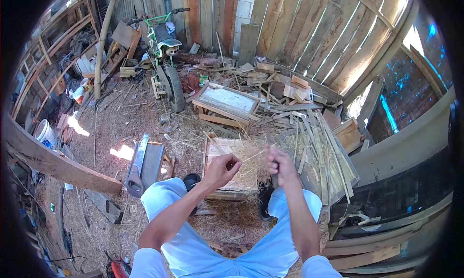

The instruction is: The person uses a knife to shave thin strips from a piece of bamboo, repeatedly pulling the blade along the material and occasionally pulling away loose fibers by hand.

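Over a low wooden box [227,146] between my knees, my left hand [223,170] is closed around one end of a thin pale strip [253,155]. The strip slants up to the right toward my right hand [281,166]. That hand is a closed fist with a dark handle [275,180] showing below it; any blade is too blurred to make out. Fine straw-like shavings [249,174] lie on the box top beneath and between my hands.
A handsaw [136,174] rests on a small dark-topped bench [153,162] at left. Long thin strips [316,147] are piled at right. Beyond stand a wooden frame [227,101], scrap wood [295,89] and a small bicycle [166,60]. A beam [63,157] crosses the left side.
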